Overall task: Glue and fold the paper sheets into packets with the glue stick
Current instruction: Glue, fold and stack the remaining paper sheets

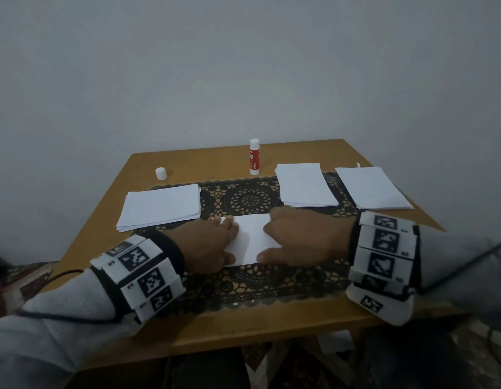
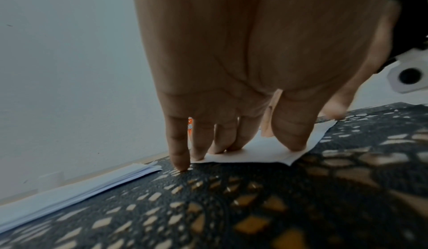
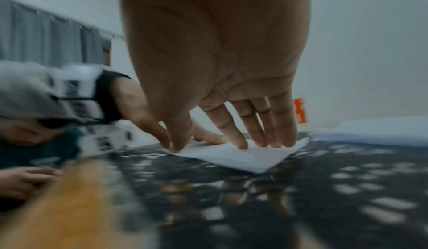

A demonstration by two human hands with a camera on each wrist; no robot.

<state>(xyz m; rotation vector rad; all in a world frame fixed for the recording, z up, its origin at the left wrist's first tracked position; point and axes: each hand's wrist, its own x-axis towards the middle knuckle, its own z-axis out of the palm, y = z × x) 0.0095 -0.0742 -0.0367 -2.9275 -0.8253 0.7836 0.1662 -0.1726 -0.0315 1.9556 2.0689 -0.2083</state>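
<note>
I had both hands flat on a folded paper sheet (image 1: 253, 238) lying on the black lace mat (image 1: 271, 279) near the middle of the desk (image 1: 243, 324), a little toward its near edge. My left hand (image 1: 213, 245) pressed the sheet's left end and my right hand (image 1: 302, 238) its right end, so the fold would set, I judged, and any glued flap would bond without the paper sliding on the mat. In the left wrist view the fingers (image 2: 222, 139) were straight and close together, tips down on the paper, with the outermost one landing just off the sheet on the mat. In the right wrist view, blurred, the fingers (image 3: 266, 124) were likewise straight and slightly spread, pressing rather than pinching. The glue stick (image 1: 254, 157) stood upright and uncapped near the far edge of the desk, out of the way yet within reach, with its white cap (image 1: 161, 173) apart toward the far left corner. A stack of sheets (image 1: 159, 210) waited at the left, and two more stacks (image 1: 305, 185) lay at the far right, presumably blanks and finished packets kept separate, though I could not tell which was which.
</note>
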